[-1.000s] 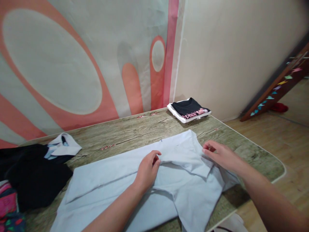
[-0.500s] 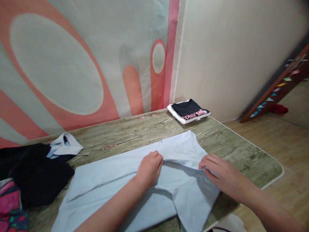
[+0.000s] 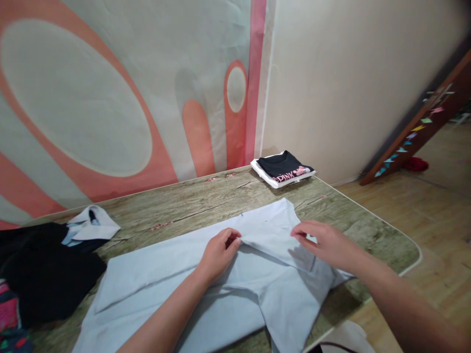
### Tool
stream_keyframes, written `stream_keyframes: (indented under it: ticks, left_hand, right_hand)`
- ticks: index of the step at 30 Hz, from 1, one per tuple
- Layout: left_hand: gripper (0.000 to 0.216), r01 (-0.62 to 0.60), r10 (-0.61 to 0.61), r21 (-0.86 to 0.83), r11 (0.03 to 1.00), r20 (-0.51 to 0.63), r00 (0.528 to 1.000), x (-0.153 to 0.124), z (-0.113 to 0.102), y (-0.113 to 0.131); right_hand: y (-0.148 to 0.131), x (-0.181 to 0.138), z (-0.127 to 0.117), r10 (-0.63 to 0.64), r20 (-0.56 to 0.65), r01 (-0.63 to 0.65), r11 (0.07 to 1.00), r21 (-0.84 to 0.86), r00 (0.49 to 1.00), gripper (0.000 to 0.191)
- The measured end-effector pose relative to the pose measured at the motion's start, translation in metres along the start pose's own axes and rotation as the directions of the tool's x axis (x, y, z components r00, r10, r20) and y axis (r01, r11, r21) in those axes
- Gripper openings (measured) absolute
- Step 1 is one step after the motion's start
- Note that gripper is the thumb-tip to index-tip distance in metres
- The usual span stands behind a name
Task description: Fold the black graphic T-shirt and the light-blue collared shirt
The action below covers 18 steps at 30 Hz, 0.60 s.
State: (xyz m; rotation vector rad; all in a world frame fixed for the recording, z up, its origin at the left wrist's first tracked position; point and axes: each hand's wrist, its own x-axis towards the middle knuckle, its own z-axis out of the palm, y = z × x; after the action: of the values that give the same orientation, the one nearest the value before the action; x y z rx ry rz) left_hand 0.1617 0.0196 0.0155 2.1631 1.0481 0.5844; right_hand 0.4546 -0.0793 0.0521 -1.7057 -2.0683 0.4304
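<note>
A pale bluish-white shirt lies partly folded across the table, with a short sleeve spread toward the near edge. My left hand pinches a raised fold of it near the middle, thumb against the fingertips. Just above the shirt's right end hovers my right hand; its fingers are bent, a gap shows between them, and I see no cloth in them. Its shadow falls on the fabric below.
A folded stack with a black "PINK" shirt on top sits at the table's far corner. Dark clothes with a white collar lie at left. Behind is a patterned wall hanging; a brown door stands at right.
My right hand has let go of the shirt's edge and risen slightly. The cloth there has dropped flatter. My left hand stays at the fold. The view has shifted slightly right.
</note>
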Motion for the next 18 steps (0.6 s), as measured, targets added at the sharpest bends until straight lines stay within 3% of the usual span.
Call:
stream_keyframes:
  ticks: [5, 9, 13, 18]
  left_hand:
    - [0.020, -0.019, 0.019, 0.029, 0.999, 0.008, 1.000, -0.001, 0.000, -0.002]
    - [0.019, -0.089, 0.085, 0.067, 0.994, 0.066, 0.994, -0.001, -0.002, -0.002]
    - [0.019, -0.106, 0.100, 0.064, 0.992, 0.090, 0.991, 0.000, -0.002, -0.005]
    - [0.018, -0.146, 0.137, 0.086, 0.986, 0.102, 0.985, -0.001, -0.001, -0.006]
  right_hand:
    - [0.007, 0.060, 0.020, 0.137, -0.004, -0.136, 0.982, -0.129, 0.991, 0.019]
    - [0.005, 0.079, 0.041, 0.151, -0.020, -0.152, 0.964, -0.218, 0.988, 0.017]
    - [-0.006, 0.063, 0.042, 0.053, -0.066, -0.066, 0.975, -0.212, 0.996, 0.011]
    - [-0.033, 0.016, 0.034, -0.073, 0.141, 0.084, 0.993, -0.078, 0.987, 0.012]
